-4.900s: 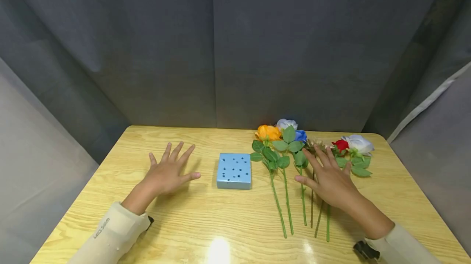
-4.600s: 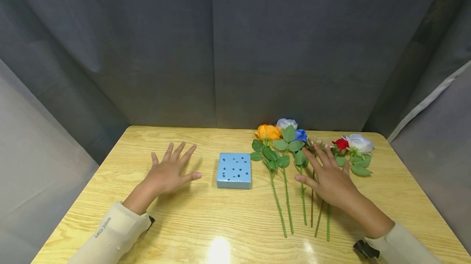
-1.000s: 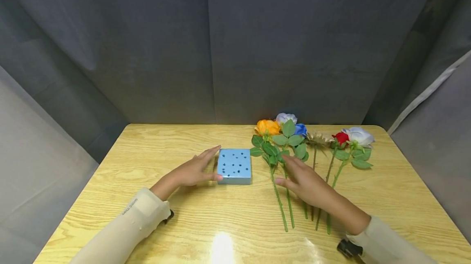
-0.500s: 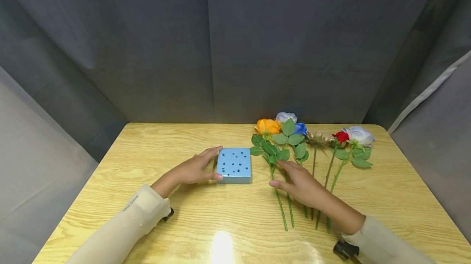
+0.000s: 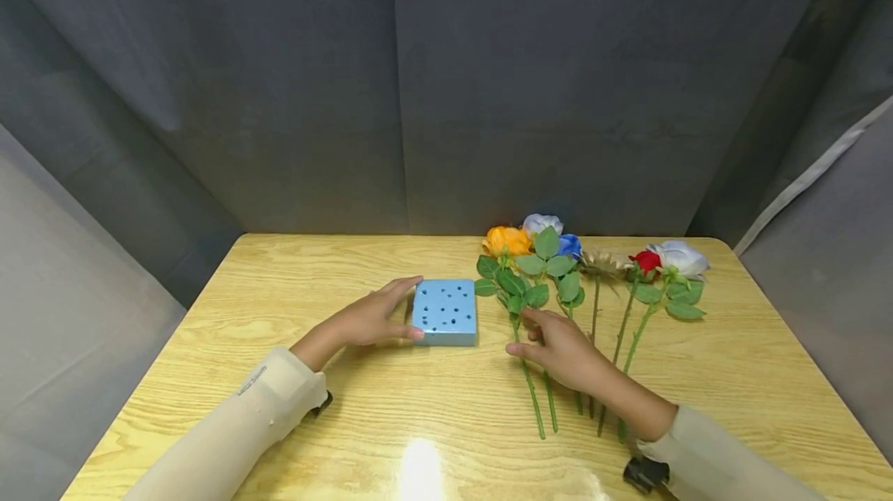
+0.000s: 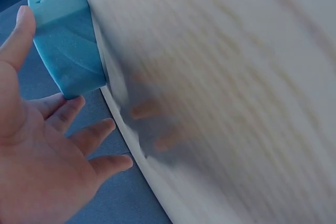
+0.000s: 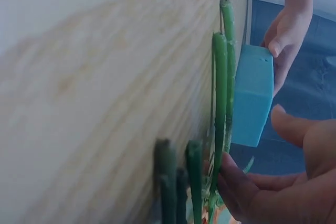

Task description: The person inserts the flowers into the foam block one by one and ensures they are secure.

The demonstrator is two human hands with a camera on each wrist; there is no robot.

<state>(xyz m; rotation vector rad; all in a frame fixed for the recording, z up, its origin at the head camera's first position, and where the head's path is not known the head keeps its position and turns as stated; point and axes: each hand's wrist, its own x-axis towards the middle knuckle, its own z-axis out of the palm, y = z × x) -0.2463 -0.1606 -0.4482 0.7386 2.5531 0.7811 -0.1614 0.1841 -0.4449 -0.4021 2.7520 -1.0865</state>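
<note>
My left hand [image 5: 370, 320] holds the left side of a blue floral foam block [image 5: 444, 310], which has small holes in its top. Thumb and fingers span its two left corners; the left wrist view shows the fingertips at the foam's edge [image 6: 68, 51]. My right hand [image 5: 561, 344] reaches over the flower stems, with thumb and fingers apart. Its fingertips are right at the upper stem of an artificial orange rose [image 5: 508, 240]. In the right wrist view the green stems [image 7: 220, 87] pass beside these fingers, and the gap to the thumb holds nothing.
Beside the orange rose lie a pale lavender flower [image 5: 543, 225] and a blue one [image 5: 569, 245]. Farther right are a brownish flower [image 5: 603, 263], a red rose [image 5: 646, 261] and a white flower [image 5: 680, 258]. A grey curtain [image 5: 446, 98] stands behind the wooden table [image 5: 335, 423].
My right hand has come from above the right-hand stems leftward to the orange rose's stem, its fingers drawing in. My left hand has moved right from the bare table to the foam block.
</note>
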